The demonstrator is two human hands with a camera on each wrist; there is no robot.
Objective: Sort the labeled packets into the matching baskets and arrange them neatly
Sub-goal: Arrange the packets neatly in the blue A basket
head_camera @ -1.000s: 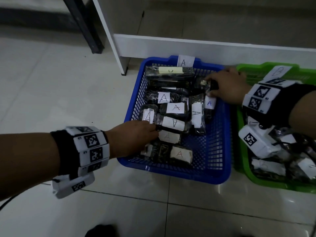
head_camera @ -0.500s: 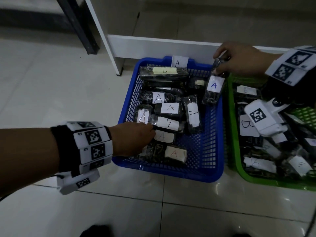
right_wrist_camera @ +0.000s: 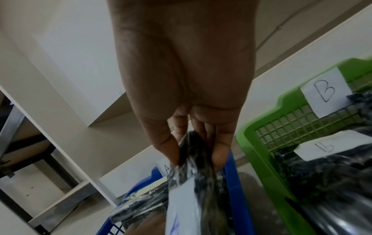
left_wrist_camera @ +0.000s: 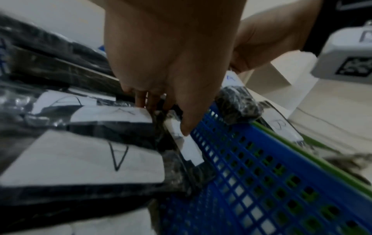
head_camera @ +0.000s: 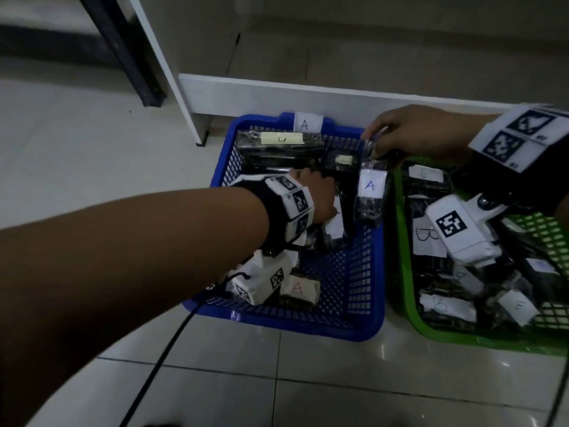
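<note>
A blue basket [head_camera: 308, 326] tagged A holds several black plastic-wrapped packets with white A labels. My left hand [head_camera: 320, 192] reaches into its middle. In the left wrist view the left hand [left_wrist_camera: 165, 117] pinches an A packet standing on edge near the blue basket wall [left_wrist_camera: 251, 174], thumb on its label. My right hand [head_camera: 374, 143] pinches the top of another A packet [head_camera: 369, 192], which hangs over the basket's right rear corner. The right wrist view shows the right hand [right_wrist_camera: 195, 157] gripping that packet [right_wrist_camera: 193, 167]. The green basket [head_camera: 397, 257], tagged B [right_wrist_camera: 326, 93], holds B packets.
Both baskets stand side by side on a pale tiled floor. A white furniture base [head_camera: 308, 94] runs right behind them, with a black metal leg [head_camera: 132, 66] at the rear left. A black cable [head_camera: 160, 365] trails from my left wrist across the floor.
My left hand moved from the basket's left side forward to the packets in its middle. My right hand lifted an A packet from the basket's right rear and now holds it hanging.
</note>
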